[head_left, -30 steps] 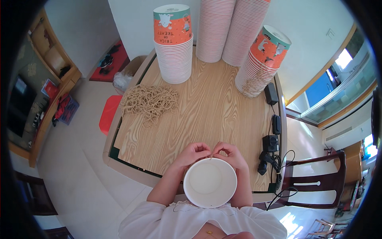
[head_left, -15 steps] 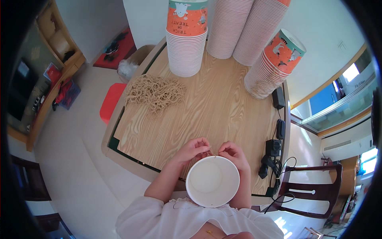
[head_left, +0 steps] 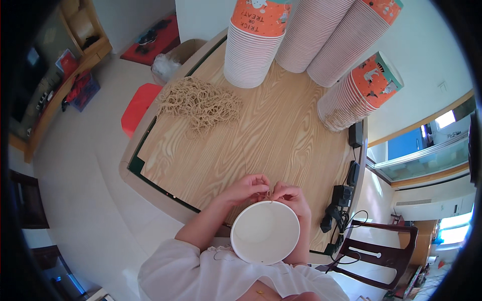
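Note:
A white paper bucket (head_left: 265,234) rests against my body at the table's near edge, its open mouth facing up toward me. At its far rim, a small loop of tan twine (head_left: 269,194) stands between my two hands. My left hand (head_left: 251,189) is closed, with fingertips pinching the twine from the left. From the right, my right hand (head_left: 291,197) pinches it too, close to the rim. The bucket's outer wall and the lower fingers are hidden. A tangled heap of tan twine (head_left: 203,105) lies on the table at the far left.
Tall stacks of nested paper buckets (head_left: 252,55) stand along the table's (head_left: 201,160) far side. One orange-printed stack (head_left: 359,90) leans at the right, with twine on it. Black adapters and cables (head_left: 341,195) line the right edge, beside a dark wooden chair (head_left: 381,256). A red stool (head_left: 138,108) stands left.
The view has turned slightly, shifting the table and stacks. A twine loop now stands up clearly between my fingertips at the rim; both hands stay close together there.

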Motion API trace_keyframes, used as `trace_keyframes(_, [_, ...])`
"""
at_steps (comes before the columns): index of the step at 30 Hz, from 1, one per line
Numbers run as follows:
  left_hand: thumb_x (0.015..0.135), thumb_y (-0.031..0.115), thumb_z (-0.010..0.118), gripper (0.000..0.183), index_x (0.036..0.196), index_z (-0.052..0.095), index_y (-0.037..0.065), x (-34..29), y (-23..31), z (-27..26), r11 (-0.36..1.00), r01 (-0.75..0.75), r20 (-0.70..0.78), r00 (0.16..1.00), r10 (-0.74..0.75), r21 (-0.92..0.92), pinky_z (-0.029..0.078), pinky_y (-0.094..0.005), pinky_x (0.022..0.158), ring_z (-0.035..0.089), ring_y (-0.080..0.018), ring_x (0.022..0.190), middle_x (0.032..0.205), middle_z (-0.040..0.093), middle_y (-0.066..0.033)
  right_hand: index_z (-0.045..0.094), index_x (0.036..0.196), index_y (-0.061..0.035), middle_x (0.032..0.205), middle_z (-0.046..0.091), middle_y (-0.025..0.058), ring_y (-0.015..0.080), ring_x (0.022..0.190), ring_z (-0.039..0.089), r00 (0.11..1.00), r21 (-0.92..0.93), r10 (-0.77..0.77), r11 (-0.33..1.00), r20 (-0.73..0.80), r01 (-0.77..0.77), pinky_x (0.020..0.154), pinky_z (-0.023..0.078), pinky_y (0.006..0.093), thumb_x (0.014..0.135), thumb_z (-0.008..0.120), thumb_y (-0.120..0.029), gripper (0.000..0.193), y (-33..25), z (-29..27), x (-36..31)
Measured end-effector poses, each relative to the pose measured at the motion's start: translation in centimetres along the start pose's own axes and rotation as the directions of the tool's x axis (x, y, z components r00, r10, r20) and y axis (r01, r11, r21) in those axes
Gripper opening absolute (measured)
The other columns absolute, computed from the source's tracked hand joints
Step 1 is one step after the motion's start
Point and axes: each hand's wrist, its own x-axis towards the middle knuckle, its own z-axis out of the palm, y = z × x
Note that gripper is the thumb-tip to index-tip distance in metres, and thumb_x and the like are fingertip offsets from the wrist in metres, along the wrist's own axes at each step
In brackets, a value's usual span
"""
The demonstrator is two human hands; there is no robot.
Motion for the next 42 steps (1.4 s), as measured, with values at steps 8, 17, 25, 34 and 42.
trace_keyframes(8, [0.085,0.015,0.057,0.007,0.088,0.052,0.010,0.4,-0.2,-0.9,0.999,-0.028,0.056,0.998,0.030,-0.045,0.036,-0.0175,0.047,0.052,-0.0063,0.059,0.074,0.059,0.0002,0.070,0.086,-0.0051,0.072,0.056,0.0013,0.0108,0.067,0.050,0.997,-0.074,0.071,0.995,0.006,-0.071,0.059,0.037,0.0235,0.074,0.065,0.003,0.014,-0.3,0.2,0.5])
trace_keyframes(17, [0.084,0.011,0.058,0.012,0.095,0.054,0.008,-0.7,1.6,-1.0,0.997,-0.069,0.127,0.990,0.062,0.047,0.040,-0.0191,0.052,0.054,-0.0068,0.067,0.082,0.061,-0.0016,0.069,0.083,-0.0048,0.069,0.053,0.0004,0.0099,0.065,0.049,0.998,-0.112,0.055,0.992,-0.043,-0.060,0.058,0.036,0.0229,0.075,0.066,0.001,0.011,-0.3,0.0,0.0])
trace_keyframes(25, [0.084,0.009,0.060,0.020,0.103,0.057,0.004,0.1,1.5,-0.5,0.966,-0.165,0.265,0.958,0.109,0.200,0.046,-0.0202,0.066,0.056,-0.0067,0.077,0.086,0.061,-0.0013,0.069,0.082,-0.0056,0.069,0.051,-0.0002,0.0096,0.066,0.048,0.994,-0.088,0.079,0.992,-0.074,-0.085,0.059,0.035,0.0222,0.074,0.067,0.000,0.010,-0.3,0.2,-0.1])
trace_keyframes(34, [0.083,0.007,0.061,0.010,0.091,0.057,0.003,-0.1,0.8,-0.8,0.980,-0.109,0.258,0.964,0.063,0.168,0.045,-0.0203,0.064,0.055,-0.0056,0.076,0.082,0.059,0.0014,0.064,0.075,-0.0006,0.071,0.054,0.0045,0.0135,0.067,0.051,0.993,-0.084,0.073,0.993,-0.090,-0.081,0.060,0.038,0.0242,0.074,0.065,0.000,0.002,-0.6,0.5,-0.2])
trace_keyframes(42, [0.082,0.006,0.060,0.009,0.091,0.057,0.006,-0.5,1.3,-1.1,0.980,-0.056,0.146,0.989,0.028,0.190,0.042,-0.0183,0.060,0.054,-0.0044,0.073,0.082,0.059,0.0018,0.061,0.079,-0.0009,0.072,0.054,0.0045,0.0125,0.067,0.051,0.979,-0.017,0.140,0.989,-0.150,-0.144,0.061,0.039,0.0226,0.076,0.065,0.000,0.005,-0.7,1.3,0.3])
